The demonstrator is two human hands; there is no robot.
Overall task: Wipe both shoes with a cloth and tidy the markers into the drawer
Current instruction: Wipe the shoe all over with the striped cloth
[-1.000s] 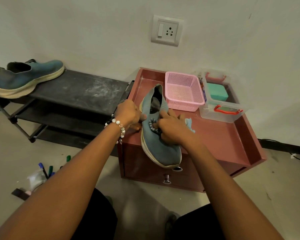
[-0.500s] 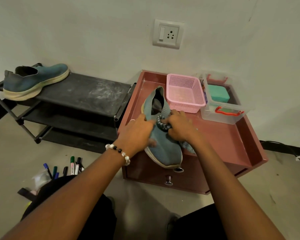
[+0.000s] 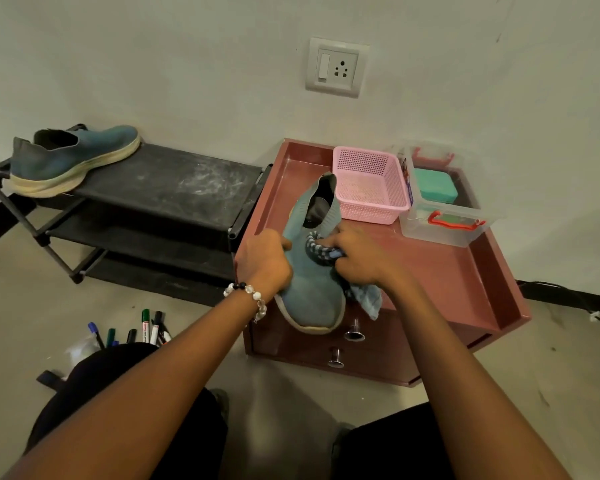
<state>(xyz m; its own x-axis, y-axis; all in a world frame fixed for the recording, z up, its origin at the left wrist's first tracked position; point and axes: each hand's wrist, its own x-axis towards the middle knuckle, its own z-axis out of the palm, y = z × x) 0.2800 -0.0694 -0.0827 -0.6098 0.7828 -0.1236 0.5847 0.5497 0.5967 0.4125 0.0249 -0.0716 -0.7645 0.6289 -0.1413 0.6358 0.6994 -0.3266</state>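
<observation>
A blue knit shoe (image 3: 310, 292) lies on the front left of the reddish drawer unit (image 3: 440, 271), toe toward me. My left hand (image 3: 262, 259) grips its left side. My right hand (image 3: 359, 259) holds a blue striped cloth (image 3: 366, 296) against the shoe's top; a corner of the cloth hangs out below the hand. The second blue shoe (image 3: 71, 157) stands on the black shoe rack (image 3: 174, 181) at the left. Several markers (image 3: 146, 329) lie on the floor at lower left, partly hidden by my knee. The drawer's two metal knobs (image 3: 354, 332) show beneath the shoe.
A pink basket (image 3: 369, 183) and a clear box with red handles (image 3: 444, 213) holding a teal block stand at the back of the unit. A wall socket (image 3: 336, 67) is above. A black cable (image 3: 568, 292) runs along the wall at right.
My left hand moved from the shoe's heel side down along its left side toward the toe. My right hand with the cloth shifted slightly on the shoe's top. The shoe stays put.
</observation>
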